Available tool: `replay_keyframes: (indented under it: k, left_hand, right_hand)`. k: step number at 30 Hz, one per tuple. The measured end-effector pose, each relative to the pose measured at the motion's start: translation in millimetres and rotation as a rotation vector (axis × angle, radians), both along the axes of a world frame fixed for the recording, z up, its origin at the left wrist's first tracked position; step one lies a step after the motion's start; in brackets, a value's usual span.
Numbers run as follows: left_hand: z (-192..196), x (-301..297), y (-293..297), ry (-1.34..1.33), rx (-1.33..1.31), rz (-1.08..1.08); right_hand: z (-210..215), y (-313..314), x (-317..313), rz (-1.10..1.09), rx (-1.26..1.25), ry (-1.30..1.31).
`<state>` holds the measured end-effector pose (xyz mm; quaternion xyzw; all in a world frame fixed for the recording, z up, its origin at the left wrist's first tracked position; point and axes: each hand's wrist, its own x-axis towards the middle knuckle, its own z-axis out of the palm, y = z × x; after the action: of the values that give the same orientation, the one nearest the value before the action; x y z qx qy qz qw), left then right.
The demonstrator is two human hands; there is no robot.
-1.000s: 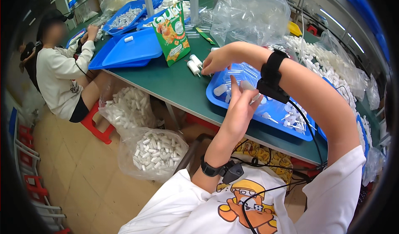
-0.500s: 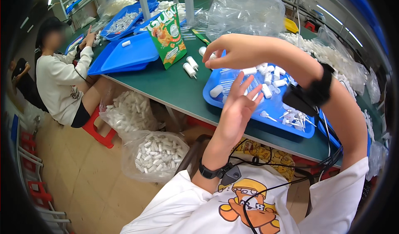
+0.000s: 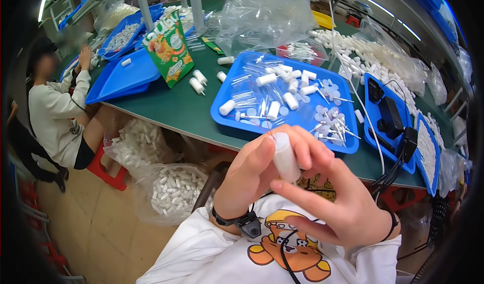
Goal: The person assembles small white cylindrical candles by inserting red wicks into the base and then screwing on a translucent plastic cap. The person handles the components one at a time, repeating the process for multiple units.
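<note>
In front of my chest, both hands are on one white plastic cylinder (image 3: 286,158), which stands tilted with its round end up. My left hand (image 3: 242,175) is closed around its left side, thumb near the top. My right hand (image 3: 330,198) has its fingers on the cylinder from the right side, partly hidden behind it. A fine reddish wire or thread shows at the cylinder's top. Just beyond my hands lies a blue tray (image 3: 222,121) with white cylinders, clear thin tubes and small translucent discs on white stems.
A green snack bag (image 3: 169,49) stands left on the green table (image 3: 174,105), near loose white cylinders (image 3: 197,86). To the right are a blue tray of black devices (image 3: 390,117) and a cable (image 3: 359,95). Bags of white parts (image 3: 176,191) sit on the floor. A co-worker (image 3: 55,107) sits left.
Both hands have drawn back from over the tray to my chest. The left hand, open before, and the right hand now hold a white cylinder. The view has shifted.
</note>
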<state>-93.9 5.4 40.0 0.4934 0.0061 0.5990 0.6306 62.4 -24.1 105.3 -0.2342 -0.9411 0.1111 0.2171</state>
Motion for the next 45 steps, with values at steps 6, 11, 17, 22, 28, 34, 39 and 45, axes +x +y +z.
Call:
replay_keyframes:
  k: [6,11,17,22,28,34,39,45]
  left_hand:
    - [-0.1,13.0,-0.5,-0.103,0.020,-0.201]
    - [-2.0,12.1,-3.2,-0.135,-0.125,-0.417]
    - [0.6,19.6,-7.4,-0.172,-0.223,-0.515]
    - [-6.3,21.4,-2.0,-0.239,-0.287,-0.606]
    - [-2.6,29.7,1.6,-0.183,-0.287,-0.524]
    - [-0.3,33.8,-6.8,-0.040,-0.231,-0.426]
    - [-6.8,28.5,-7.9,0.029,-0.129,-0.504]
    - [-1.9,33.1,-7.4,0.025,-0.190,-0.515]
  right_hand:
    - [-6.1,-31.5,28.2,-0.144,0.055,0.220]
    - [-22.5,-48.7,41.7,-0.275,0.140,0.359]
    - [-20.2,-44.2,54.3,-0.319,0.076,0.293]
    - [-27.1,-40.6,61.9,-0.320,0.012,0.343]
    - [-32.2,-45.4,67.1,-0.400,-0.060,0.352]
    - [-37.2,-39.6,64.3,-0.379,-0.122,0.375]
    - [-40.0,-36.8,61.1,-0.349,-0.150,0.355]
    - [-45.1,-36.8,59.5,-0.335,-0.172,0.354]
